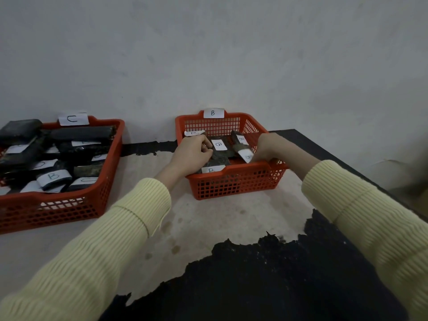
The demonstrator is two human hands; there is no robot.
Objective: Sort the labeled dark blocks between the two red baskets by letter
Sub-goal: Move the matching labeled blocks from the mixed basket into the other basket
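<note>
Curling left hand (192,154) touching block (218,144)

We see a dim, flat, bluish scene with soft shadows. Edges bow from the wide lens; the right edge blurs.

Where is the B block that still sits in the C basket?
In the head view, the B block lies near the front of the left-hand C basket, among C-labelled blocks, well away from both hands.

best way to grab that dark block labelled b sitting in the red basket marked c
Pinch the dark block with the white B label across its two long sides, coming straight down from above. It lies label-up on top of the pile in the red C basket, so its sides look reachable.
</note>
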